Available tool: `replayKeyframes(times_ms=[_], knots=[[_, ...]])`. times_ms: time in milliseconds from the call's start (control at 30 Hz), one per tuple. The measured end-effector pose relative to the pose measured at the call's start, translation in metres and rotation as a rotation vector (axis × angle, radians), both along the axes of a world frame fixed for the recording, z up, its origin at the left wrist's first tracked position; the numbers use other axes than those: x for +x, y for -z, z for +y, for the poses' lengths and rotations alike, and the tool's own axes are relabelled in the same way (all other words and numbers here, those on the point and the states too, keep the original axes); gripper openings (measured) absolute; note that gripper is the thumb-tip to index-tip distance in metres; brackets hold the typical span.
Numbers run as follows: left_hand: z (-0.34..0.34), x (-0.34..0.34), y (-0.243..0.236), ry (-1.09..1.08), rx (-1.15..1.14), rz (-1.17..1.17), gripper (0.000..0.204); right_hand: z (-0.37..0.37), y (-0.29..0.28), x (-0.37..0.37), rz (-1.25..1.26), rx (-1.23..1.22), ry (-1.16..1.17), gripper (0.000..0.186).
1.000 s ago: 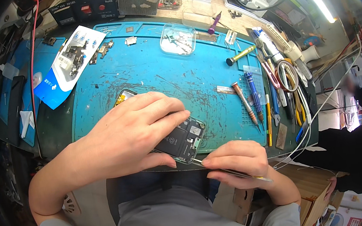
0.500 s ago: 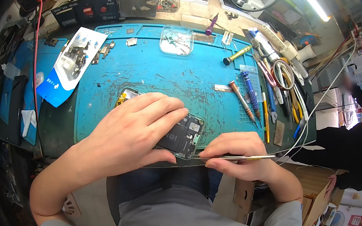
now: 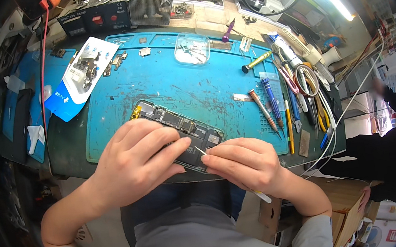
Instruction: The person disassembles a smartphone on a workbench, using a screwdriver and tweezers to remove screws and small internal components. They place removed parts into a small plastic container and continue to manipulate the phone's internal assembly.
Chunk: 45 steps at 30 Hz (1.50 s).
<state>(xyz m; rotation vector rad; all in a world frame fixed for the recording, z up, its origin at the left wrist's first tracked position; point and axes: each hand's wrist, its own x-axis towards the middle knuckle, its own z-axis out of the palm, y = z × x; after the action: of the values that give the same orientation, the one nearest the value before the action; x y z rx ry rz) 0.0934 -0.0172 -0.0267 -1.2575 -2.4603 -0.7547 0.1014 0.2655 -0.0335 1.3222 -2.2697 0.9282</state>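
An opened smartphone [image 3: 181, 122] lies tilted on the blue mat, its circuit board and black battery exposed. My left hand [image 3: 135, 155] grips its near left part, fingers curled over the battery and thumb at the near edge. Metal tweezers [image 3: 262, 196] are pinched in my right hand [image 3: 246, 162] at the phone's near right corner. Their fine tip points at the battery, and the rear end sticks out below my palm. Whether the tip touches the battery I cannot tell. My left fingers hide part of the phone's near left side.
The blue work mat [image 3: 154, 79] carries a clear tray of small parts [image 3: 192, 49] and several screwdrivers, one of them blue [image 3: 271, 99]. Pliers [image 3: 322, 111] and pens crowd the right side. A white-and-blue packet [image 3: 70, 99] lies left. Another person [image 3: 383, 166] in black is at far right.
My right hand has moved up and left over the phone's corner, swinging the tweezers steeper with the tip over the battery. My left hand has shifted down and left, uncovering the circuit board.
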Motion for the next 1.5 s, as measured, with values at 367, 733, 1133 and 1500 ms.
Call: replayKeyframes(times_ms=[367,733,1133,1500], knots=[[0.005,0.005,0.014,0.023,0.078,0.047,0.044,0.029,-0.019,0.016,-0.779,-0.152,0.084,0.015],[0.007,0.014,0.023,0.066,0.041,0.212,0.020,0.027,-0.020,0.014,-0.801,-0.096,0.065,0.014],[0.006,0.013,0.022,0.067,0.040,0.216,0.020,0.027,-0.017,0.011,-0.797,-0.190,0.035,0.012],[0.006,0.016,0.014,-0.101,-0.044,0.072,0.056,-0.004,-0.005,-0.001,0.037,0.097,0.040,0.030]])
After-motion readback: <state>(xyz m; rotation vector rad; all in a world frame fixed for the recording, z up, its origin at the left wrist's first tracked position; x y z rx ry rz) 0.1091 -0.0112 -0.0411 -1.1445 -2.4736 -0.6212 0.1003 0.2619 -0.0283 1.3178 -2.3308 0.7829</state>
